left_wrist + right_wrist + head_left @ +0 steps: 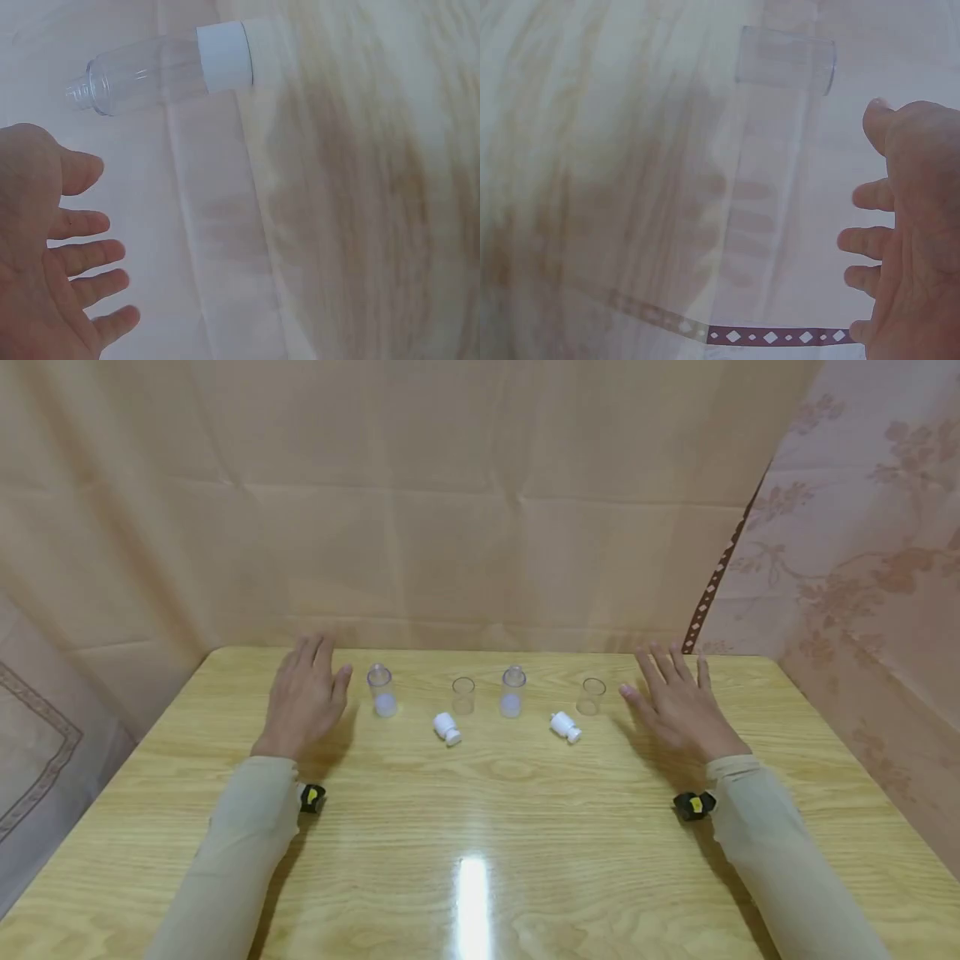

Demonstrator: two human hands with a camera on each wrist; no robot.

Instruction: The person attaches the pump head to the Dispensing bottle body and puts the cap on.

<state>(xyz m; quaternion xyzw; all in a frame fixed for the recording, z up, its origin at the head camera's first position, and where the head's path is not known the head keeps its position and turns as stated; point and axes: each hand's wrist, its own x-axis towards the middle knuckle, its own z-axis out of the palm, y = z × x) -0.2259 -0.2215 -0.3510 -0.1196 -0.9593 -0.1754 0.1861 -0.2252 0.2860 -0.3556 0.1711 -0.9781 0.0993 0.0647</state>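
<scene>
Two clear bottles with white bases stand on the table, the left bottle (382, 692) close to my left hand (303, 697) and the other bottle (513, 692) near the middle. Beside each is a clear open-topped cap: the middle cap (463, 697) and the right cap (591, 697). Two white pump heads, a left one (447, 728) and a right one (566, 727), lie on their sides in front. My left hand has straight fingers and touches no bottle. To the right of the right cap, my right hand (682, 706) is spread and holds nothing.
The wooden table (390, 852) has its back edge against a beige curtain (450, 527). A floral cloth (877, 577) hangs on the right. Each wrist carries a black strap-mounted device, one by the left sleeve (312, 797) and one by the right.
</scene>
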